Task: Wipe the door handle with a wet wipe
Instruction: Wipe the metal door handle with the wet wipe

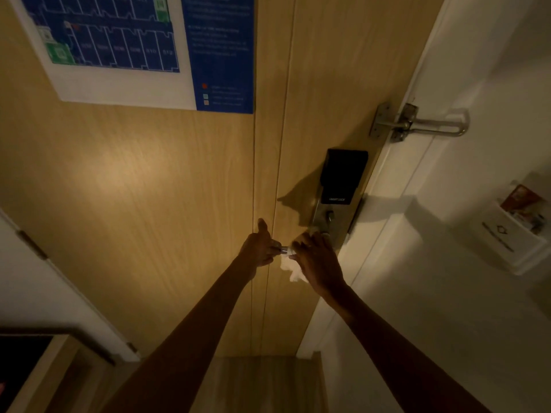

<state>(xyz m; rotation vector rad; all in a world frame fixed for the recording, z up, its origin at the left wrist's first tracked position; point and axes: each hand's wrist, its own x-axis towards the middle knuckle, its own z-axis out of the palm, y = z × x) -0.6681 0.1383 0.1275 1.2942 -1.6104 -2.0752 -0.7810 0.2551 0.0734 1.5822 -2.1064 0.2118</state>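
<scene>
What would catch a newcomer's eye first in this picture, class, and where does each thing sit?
First, the two bare arms reaching up the middle: the left hand grips the end of the door handle while the right hand presses a white wet wipe around it. Just above sits the black smart lock, with a metal swing latch higher on the door edge. A blue floor plan fills the upper left.

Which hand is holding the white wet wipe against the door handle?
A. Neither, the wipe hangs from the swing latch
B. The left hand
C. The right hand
C: the right hand presses the white wet wipe around the door handle, while the left hand holds the handle's free end.
</scene>
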